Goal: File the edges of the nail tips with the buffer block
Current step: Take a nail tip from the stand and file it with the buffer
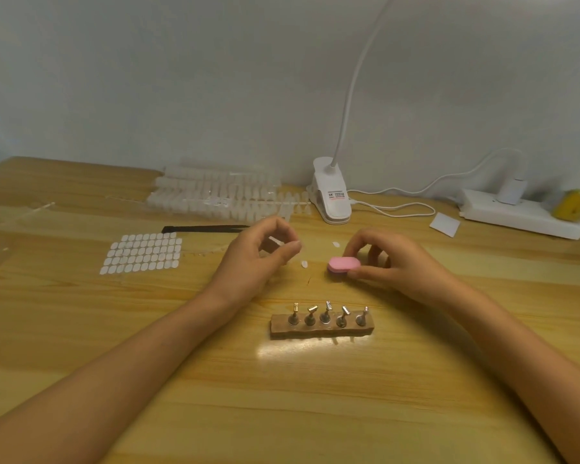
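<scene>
head view: left hand (252, 259) pinches nail tip (276, 242); right hand (392, 262) grips pink buffer block (342, 264).

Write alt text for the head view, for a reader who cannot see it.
The right hand grips a pink buffer block and the left hand pinches a clear nail tip over a wooden table. A five-holder stand sits nearer.

one head view only. camera is sitting above the near edge of the table (315, 413), looking forward and down across it toward the wall (181, 78). forearms are spanning from the bottom corners to mid-frame, where left hand (252, 259) and right hand (392, 262) are sitting close to the lens. wide angle is bowing the far table edge.
</scene>
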Demonstrator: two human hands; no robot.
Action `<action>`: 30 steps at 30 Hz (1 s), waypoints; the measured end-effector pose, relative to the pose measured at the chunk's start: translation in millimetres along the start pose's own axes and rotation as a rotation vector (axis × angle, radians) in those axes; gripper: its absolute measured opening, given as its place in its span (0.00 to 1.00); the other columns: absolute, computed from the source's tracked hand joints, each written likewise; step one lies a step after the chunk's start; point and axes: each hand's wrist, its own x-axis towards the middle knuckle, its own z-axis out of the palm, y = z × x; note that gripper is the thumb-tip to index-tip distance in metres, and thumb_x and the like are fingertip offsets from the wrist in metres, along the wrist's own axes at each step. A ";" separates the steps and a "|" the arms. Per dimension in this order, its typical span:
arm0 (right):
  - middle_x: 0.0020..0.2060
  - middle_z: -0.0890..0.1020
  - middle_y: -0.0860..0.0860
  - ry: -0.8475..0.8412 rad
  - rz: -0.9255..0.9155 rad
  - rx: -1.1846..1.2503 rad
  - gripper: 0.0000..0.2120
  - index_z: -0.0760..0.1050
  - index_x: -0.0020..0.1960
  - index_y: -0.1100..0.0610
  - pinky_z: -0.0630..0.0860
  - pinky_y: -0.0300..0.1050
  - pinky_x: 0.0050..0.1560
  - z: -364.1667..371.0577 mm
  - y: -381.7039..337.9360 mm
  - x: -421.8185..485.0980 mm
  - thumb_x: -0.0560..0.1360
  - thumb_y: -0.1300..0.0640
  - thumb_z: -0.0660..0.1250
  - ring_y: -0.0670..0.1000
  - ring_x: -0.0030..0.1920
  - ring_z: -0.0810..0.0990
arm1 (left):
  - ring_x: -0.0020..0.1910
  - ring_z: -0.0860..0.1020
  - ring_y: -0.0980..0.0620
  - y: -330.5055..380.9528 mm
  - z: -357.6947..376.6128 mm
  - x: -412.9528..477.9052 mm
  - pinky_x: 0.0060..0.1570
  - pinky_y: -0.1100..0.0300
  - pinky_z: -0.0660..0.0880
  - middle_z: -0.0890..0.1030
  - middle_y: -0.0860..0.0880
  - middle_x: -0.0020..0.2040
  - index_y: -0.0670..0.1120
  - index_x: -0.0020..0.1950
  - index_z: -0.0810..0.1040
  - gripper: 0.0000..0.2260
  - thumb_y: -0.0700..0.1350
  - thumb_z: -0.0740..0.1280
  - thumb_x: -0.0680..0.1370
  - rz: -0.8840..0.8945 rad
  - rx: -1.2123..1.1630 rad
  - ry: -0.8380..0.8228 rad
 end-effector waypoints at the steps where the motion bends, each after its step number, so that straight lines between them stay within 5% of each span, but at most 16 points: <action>1: 0.47 0.80 0.38 -0.009 -0.024 0.032 0.11 0.76 0.48 0.42 0.72 0.31 0.40 3.4 -4.7 1.6 0.72 0.54 0.75 0.42 0.44 0.77 | 0.38 0.77 0.60 -0.8 -0.5 0.3 0.35 0.67 0.70 0.80 0.59 0.43 0.52 0.46 0.77 0.01 0.47 0.68 0.78 0.005 0.013 -0.006; 5: 0.45 0.82 0.41 0.002 -0.060 0.234 0.10 0.78 0.49 0.47 0.77 0.35 0.41 19.3 -21.0 10.3 0.73 0.58 0.75 0.40 0.42 0.79 | 0.36 0.73 0.62 -1.4 0.0 0.2 0.37 0.71 0.70 0.80 0.57 0.43 0.50 0.45 0.79 0.01 0.45 0.70 0.77 0.062 0.053 -0.032; 8: 0.45 0.84 0.52 -0.004 0.072 0.548 0.07 0.79 0.52 0.54 0.78 0.45 0.33 27.3 -26.6 10.7 0.75 0.58 0.73 0.50 0.38 0.82 | 0.36 0.73 0.62 -1.0 0.7 -0.5 0.37 0.70 0.70 0.80 0.55 0.43 0.49 0.45 0.80 0.01 0.44 0.70 0.76 0.076 0.080 -0.041; 14: 0.47 0.86 0.57 0.055 0.156 0.916 0.12 0.78 0.57 0.63 0.81 0.39 0.36 31.1 -25.4 8.9 0.77 0.59 0.70 0.55 0.46 0.86 | 0.37 0.75 0.60 -1.6 0.3 -1.1 0.37 0.69 0.72 0.81 0.56 0.44 0.49 0.45 0.81 0.01 0.45 0.71 0.75 0.070 0.076 -0.014; 19: 0.47 0.86 0.57 -0.003 0.096 0.844 0.10 0.78 0.56 0.63 0.83 0.45 0.43 33.7 -25.2 6.6 0.76 0.60 0.71 0.57 0.48 0.86 | 0.40 0.76 0.57 -0.6 0.6 -2.0 0.40 0.69 0.72 0.80 0.55 0.46 0.50 0.43 0.80 0.01 0.45 0.71 0.75 0.093 0.093 -0.013; 23: 0.47 0.86 0.58 0.138 0.165 0.944 0.10 0.79 0.55 0.62 0.84 0.46 0.44 33.8 -24.2 8.0 0.75 0.60 0.71 0.57 0.49 0.86 | 0.40 0.76 0.57 -0.4 0.3 -2.3 0.40 0.67 0.72 0.80 0.55 0.45 0.50 0.43 0.80 0.02 0.44 0.71 0.75 0.086 0.072 -0.007; 26: 0.48 0.86 0.59 0.033 0.115 0.849 0.11 0.79 0.55 0.63 0.84 0.50 0.49 36.2 -25.1 6.8 0.74 0.60 0.73 0.58 0.50 0.86 | 0.40 0.76 0.57 0.5 0.6 -3.2 0.39 0.66 0.72 0.81 0.53 0.45 0.49 0.43 0.80 0.02 0.43 0.71 0.75 0.096 0.077 -0.012; 30: 0.48 0.86 0.60 0.139 0.160 0.992 0.11 0.79 0.56 0.64 0.84 0.48 0.50 35.7 -23.2 7.3 0.74 0.62 0.71 0.58 0.50 0.86 | 0.39 0.75 0.59 0.5 1.5 -3.6 0.38 0.69 0.71 0.80 0.55 0.45 0.50 0.43 0.80 0.02 0.44 0.71 0.75 0.078 0.079 -0.007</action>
